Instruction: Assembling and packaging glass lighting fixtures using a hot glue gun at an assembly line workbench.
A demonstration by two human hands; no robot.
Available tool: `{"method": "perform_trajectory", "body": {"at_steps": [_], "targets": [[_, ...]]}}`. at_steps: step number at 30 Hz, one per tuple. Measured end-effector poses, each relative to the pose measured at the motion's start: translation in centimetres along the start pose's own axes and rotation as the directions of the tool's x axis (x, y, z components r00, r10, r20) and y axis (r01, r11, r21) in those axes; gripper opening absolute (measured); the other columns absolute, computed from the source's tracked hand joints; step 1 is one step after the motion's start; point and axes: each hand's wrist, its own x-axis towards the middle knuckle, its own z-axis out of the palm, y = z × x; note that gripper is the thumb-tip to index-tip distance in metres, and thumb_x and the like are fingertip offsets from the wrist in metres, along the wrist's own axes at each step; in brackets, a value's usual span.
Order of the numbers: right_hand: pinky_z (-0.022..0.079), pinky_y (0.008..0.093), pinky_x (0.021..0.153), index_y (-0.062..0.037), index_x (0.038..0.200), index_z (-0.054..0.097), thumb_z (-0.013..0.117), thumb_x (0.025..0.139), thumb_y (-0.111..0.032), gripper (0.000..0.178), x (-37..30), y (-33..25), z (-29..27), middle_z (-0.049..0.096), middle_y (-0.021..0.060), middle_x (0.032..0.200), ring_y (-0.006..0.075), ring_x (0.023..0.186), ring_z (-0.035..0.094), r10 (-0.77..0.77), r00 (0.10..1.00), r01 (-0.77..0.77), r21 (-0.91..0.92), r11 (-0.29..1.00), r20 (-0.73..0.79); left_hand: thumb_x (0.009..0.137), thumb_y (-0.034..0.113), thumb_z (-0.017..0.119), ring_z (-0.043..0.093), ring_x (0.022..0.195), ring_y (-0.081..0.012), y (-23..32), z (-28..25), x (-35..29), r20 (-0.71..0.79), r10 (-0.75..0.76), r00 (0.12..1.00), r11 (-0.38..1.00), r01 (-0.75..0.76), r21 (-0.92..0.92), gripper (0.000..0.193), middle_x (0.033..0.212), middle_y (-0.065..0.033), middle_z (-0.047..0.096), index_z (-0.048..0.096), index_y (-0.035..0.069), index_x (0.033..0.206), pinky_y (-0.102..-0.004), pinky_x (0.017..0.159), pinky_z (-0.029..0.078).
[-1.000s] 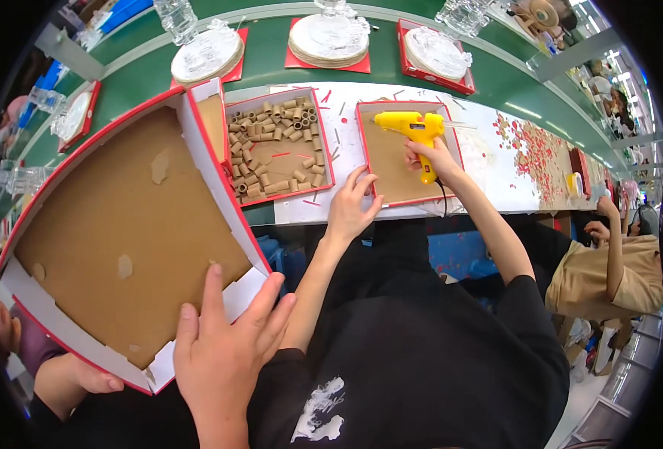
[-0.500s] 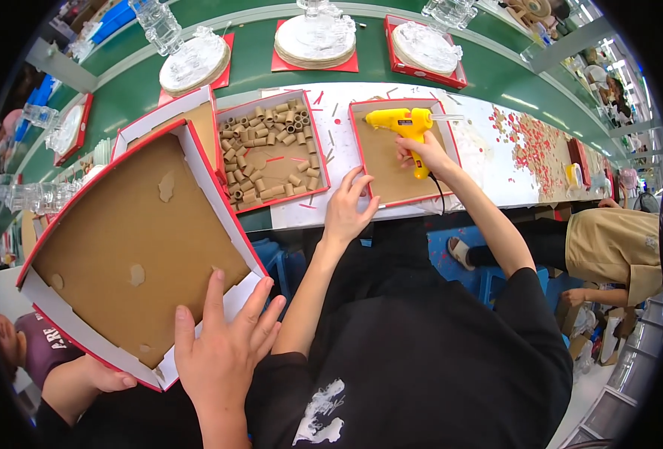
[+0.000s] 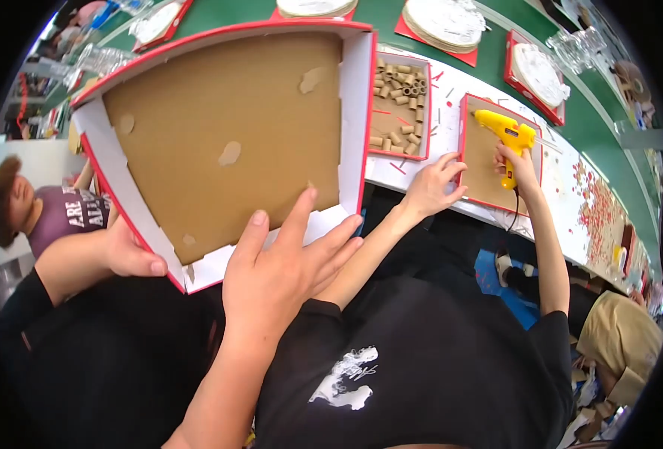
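Observation:
A shallow cardboard box (image 3: 197, 105) with red edges, white inner walls and a brown bottom is held up at the left, its open side toward me. My left hand (image 3: 133, 248) grips its lower left corner, thumb over the rim, fingers hidden underneath. My right hand (image 3: 275, 266) is open with fingers spread across the near wall; the index fingertip meets the brown bottom. Torn paper patches mark that bottom. To the right, a co-worker's right hand (image 3: 517, 166) holds a yellow glue gun (image 3: 507, 135) over another red-edged box (image 3: 485, 176), while their left hand (image 3: 432, 187) touches its side.
Beyond the held box, a red-edged tray (image 3: 400, 153) contains several short cardboard tubes (image 3: 402, 93). Stacked white discs (image 3: 444, 22) rest along the green bench (image 3: 380, 22). Red scraps (image 3: 601, 202) litter the white tabletop at right. Another person (image 3: 58, 206) is at far left.
My view has turned, shifting the bench and co-worker rightward in the picture. The box has risen and turned more level, with both my hands still at it. The co-worker still holds the glue gun.

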Motion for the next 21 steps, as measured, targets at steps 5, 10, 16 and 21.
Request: {"method": "perform_trajectory", "body": {"at_steps": [5, 10, 16, 21], "targets": [[0.046, 0.0230, 0.054, -0.0043, 0.098, 0.054, 0.057, 0.091, -0.018, 0.016, 0.4, -0.5, 0.1, 0.053, 0.0007, 0.070, 0.0100, 0.066, 0.056, -0.016, 0.999, 0.017, -0.016, 1.000, 0.052, 0.076, 0.020, 0.070, 0.065, 0.086, -0.0286, -0.2, -0.8, 0.3, -0.034, -0.005, 0.999, 1.000, 0.005, 0.028, 0.036, 0.123, -0.0154, 0.055, 0.059, 0.008, 0.108, -0.0372, 0.078, 0.052], [0.046, 0.0234, 0.052, -0.0048, 0.098, 0.054, 0.058, 0.090, -0.018, 0.016, 1.2, 0.0, 0.3, 0.053, 0.0006, 0.069, 0.0100, 0.065, 0.056, -0.023, 1.000, 0.023, -0.027, 0.999, -0.011, 0.076, 0.022, 0.071, 0.066, 0.084, -0.0277, -0.7, -0.9, 0.2, 0.004, 0.035, 0.999, 0.999, -0.035, -0.017, 0.038, 0.123, -0.0145, 0.055, 0.059, 0.009, 0.109, -0.0367, 0.077, 0.053], [0.047, 0.0243, 0.052, -0.0061, 0.098, 0.054, 0.059, 0.089, -0.016, 0.014, 0.0, 0.1, 0.0, 0.054, 0.0004, 0.069, 0.0098, 0.061, 0.056, 0.014, 1.000, -0.014, 0.013, 1.000, -0.019, 0.077, 0.017, 0.070, 0.065, 0.082, -0.0259, -1.7, 0.3, -0.1, -0.029, 0.093, 0.995, 0.996, -0.093, 0.014, 0.034, 0.121, -0.0156, 0.056, 0.059, 0.007, 0.108, -0.0371, 0.077, 0.053], [0.047, 0.0241, 0.051, -0.0063, 0.095, 0.056, 0.059, 0.088, -0.016, 0.012, 1.0, 1.2, 0.2, 0.055, 0.0002, 0.066, 0.0089, 0.058, 0.056, -0.004, 1.000, 0.004, -0.031, 1.000, -0.017, 0.077, 0.015, 0.070, 0.064, 0.080, -0.0233, -2.8, 0.7, -0.2, -0.003, 0.086, 0.996, 0.996, -0.086, -0.013, 0.036, 0.124, -0.0160, 0.055, 0.059, 0.006, 0.110, -0.0349, 0.077, 0.052]]}}
